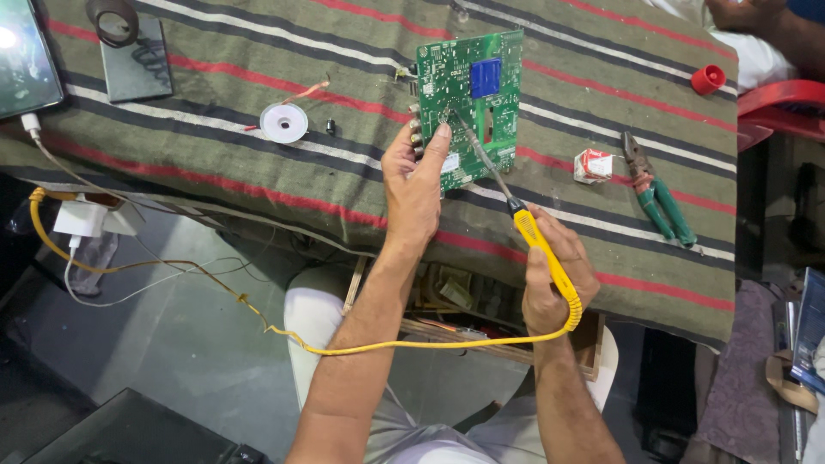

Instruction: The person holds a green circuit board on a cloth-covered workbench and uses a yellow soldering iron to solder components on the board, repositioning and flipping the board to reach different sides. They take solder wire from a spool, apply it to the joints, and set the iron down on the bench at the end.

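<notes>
Cloth [258,163]: woven and coarse, olive with red, white and dark stripes; it covers the whole table and drapes over the near edge.
Board [471,107]: flat green rectangle of circuitry with a blue block near its top, propped tilted on the cloth at the middle of the table.
Left hand [414,180]: clenched on the board's lower left edge, the thumb pressed flat on the green face, the fingers hidden behind.
Right hand [554,283]: wrapped around the iron's yellow handle, below and right of the board, over the table's near edge.
Iron [537,245]: smooth yellow plastic grip with a thin metal shaft; the tip meets the board just beside the left thumb.
Cord [172,266]: yellow, loops from the iron's end under both forearms and away to the left.
Pliers [657,193]: green-handled, lying on the cloth well right of the board.
Spool [284,123]: small white round reel with a loose strand, left of the board.
Box [593,165]: small, red and white, between board and pliers.
Cap [707,79]: red, round, at the far right.
In the way: nothing lies between the iron's tip and the board.
</notes>
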